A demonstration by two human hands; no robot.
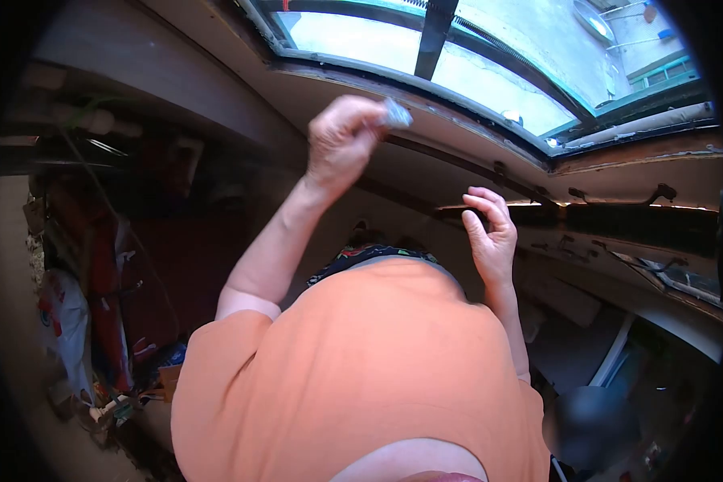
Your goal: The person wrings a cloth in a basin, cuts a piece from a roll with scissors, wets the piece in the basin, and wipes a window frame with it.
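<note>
Raised in front of the window sill, my left hand (345,140) pinches a small pale blue-white piece (396,114) between thumb and fingertips. The piece looks blurred, so its material cannot be told. My right hand (492,233) is lifted to the right of my body, its fingers loosely curved and apart from the thumb, with nothing seen in it. It is nearest to the dark ledge below the window. My orange shirt (377,353) fills the lower middle of the view.
A barred window (490,80) with a worn frame spans the top right. Metal hooks (663,193) line the wall below it. On the left are dark shelves, a white plastic bag (71,329) and a red object (108,333). A dark rounded shape (594,426) stands at lower right.
</note>
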